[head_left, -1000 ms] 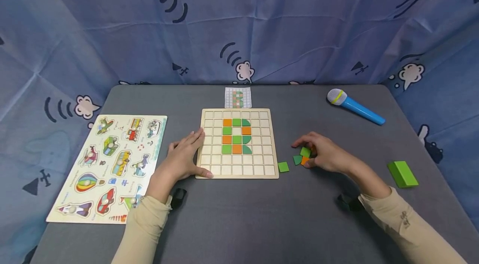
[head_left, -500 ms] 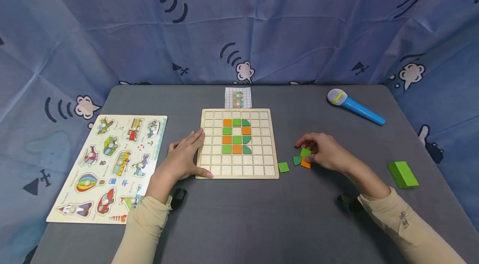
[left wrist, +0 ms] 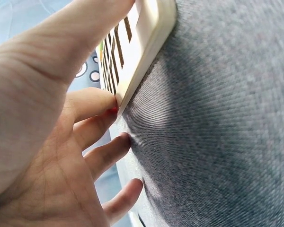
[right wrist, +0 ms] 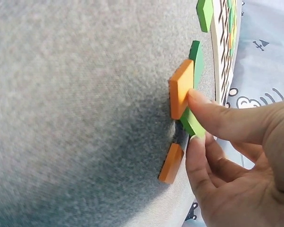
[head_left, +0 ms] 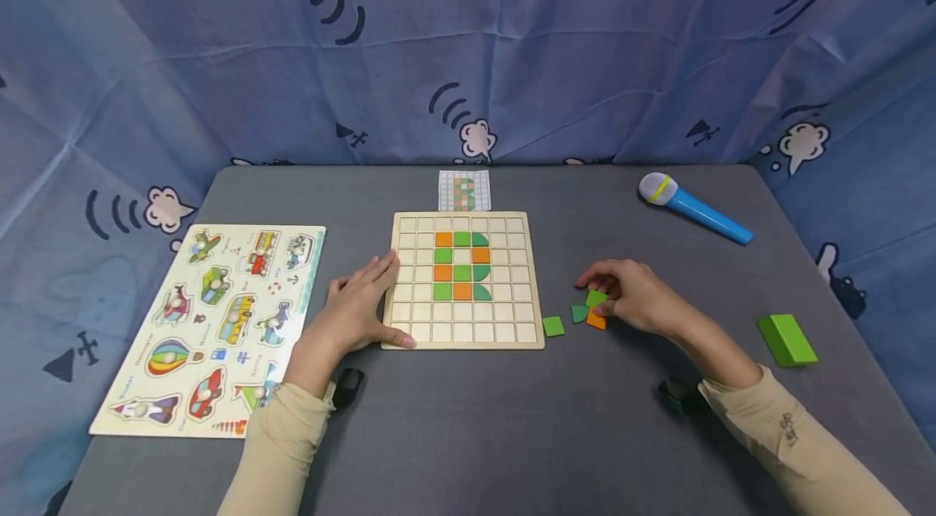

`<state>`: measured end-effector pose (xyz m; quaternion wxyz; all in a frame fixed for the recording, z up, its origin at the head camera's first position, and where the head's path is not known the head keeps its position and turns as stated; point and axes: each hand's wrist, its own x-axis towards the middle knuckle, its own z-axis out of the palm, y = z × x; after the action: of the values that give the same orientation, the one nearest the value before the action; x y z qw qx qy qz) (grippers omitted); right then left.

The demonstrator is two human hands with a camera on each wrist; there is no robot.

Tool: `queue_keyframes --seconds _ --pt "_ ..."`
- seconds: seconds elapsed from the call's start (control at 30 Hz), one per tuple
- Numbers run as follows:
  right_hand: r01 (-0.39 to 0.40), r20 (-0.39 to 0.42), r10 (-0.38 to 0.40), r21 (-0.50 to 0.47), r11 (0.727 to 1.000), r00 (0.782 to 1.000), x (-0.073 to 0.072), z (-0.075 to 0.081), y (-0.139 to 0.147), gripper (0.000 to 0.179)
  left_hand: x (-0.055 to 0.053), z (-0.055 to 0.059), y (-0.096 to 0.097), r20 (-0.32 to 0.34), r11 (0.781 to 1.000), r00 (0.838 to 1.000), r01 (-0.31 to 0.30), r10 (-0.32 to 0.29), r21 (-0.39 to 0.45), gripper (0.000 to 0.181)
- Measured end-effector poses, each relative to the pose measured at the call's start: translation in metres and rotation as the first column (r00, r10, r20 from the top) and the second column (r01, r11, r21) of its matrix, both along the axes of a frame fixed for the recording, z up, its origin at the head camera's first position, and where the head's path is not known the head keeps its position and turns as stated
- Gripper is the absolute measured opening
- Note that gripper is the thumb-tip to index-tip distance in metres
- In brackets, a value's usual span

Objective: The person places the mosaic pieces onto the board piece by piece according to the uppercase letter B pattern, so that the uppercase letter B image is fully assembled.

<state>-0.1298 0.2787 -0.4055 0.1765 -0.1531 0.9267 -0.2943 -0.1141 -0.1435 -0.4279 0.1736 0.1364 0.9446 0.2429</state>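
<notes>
My left hand [head_left: 360, 306] steadies the wooden grid board [head_left: 444, 332]. Its thumb lies over the near left corner, and the fingers reach along the left edge. Orange, light green and dark green pieces fill several cells. Right of the board, my right hand [head_left: 638, 298] is at a small pile of pieces, thumb and index finger at opposite sides of a light green tile [right wrist: 192, 124]. The thumb tip also touches a tilted orange tile [right wrist: 181, 90]. Beside these are a dark green piece [head_left: 579, 314] and another orange tile [right wrist: 171, 163], which the hand hides in the head view.
A single light green tile [head_left: 553, 327] lies by the board's right edge. Behind the board is a pattern card [head_left: 465, 191]. A picture peg puzzle [head_left: 212, 329] lies left; a blue toy microphone [head_left: 698, 211] and a green block [head_left: 787, 340] lie right.
My right hand shifted slightly right and its thumb drew back, uncovering more of the orange tile; over the last half second it stays nearly still. The left hand keeps its place on the board.
</notes>
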Motion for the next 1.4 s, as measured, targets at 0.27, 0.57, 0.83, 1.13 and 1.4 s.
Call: queue_keyframes --seconds 0.27,0.57,0.83,1.13,1.4 --pt "-0.021 -0.048 0.02 -0.025 0.999 0.999 0.002 -0.001 -0.006 0.025 0.0 0.0 0.0 -0.003 1.0 1.0 0.004 -0.004 -0.005 0.128" --pt "0.032 -0.153 -0.049 -0.108 0.994 0.987 0.003 -0.005 -0.035 0.01 0.001 0.0 0.0 -0.01 1.0 1.0 0.008 -0.009 -0.007 0.127" --pt "0.034 -0.184 -0.072 -0.2 0.979 0.98 0.005 -0.012 -0.071 0.011 0.0 0.0 0.0 -0.011 1.0 1.0 0.008 -0.009 -0.015 0.128" --pt "-0.007 -0.178 -0.042 -0.266 0.964 0.983 0.009 -0.019 -0.101 0.008 0.0 0.0 0.001 -0.007 1.0 1.0 0.007 -0.007 -0.021 0.128" --pt "-0.011 -0.185 -0.041 -0.269 0.963 0.982 0.01 -0.022 -0.117 0.008 0.0 0.0 0.002 -0.006 1.0 1.0 0.011 -0.011 -0.017 0.127"
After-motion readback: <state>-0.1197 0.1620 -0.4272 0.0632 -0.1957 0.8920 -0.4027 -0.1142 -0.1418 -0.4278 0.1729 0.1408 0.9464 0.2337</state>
